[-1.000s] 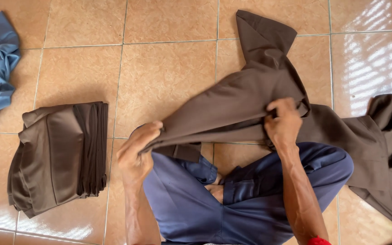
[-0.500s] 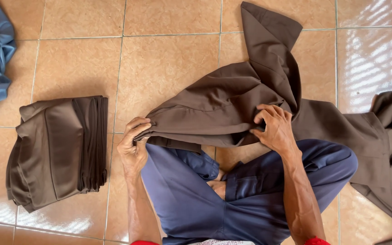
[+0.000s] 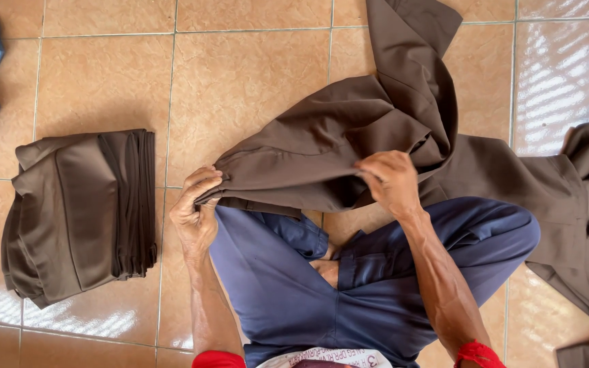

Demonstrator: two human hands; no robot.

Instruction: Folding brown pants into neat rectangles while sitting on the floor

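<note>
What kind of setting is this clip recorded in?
Probably a home or small workshop floor. The person sits cross-legged on glossy tan floor tiles, with a stack of folded brown garments beside them and more loose brown cloth lying on the tiles.

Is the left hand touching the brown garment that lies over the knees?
Touching. In the head view the left hand has its fingers curled around the edge of the brown garment, with no gap between them. The right hand grips the same cloth.

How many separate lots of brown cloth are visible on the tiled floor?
3: a folded stack of brown fabric garments at left; one brown garment gripped by the left hand and right hand; loose brown cloth at right, partly cut off, possibly several pieces.
</note>
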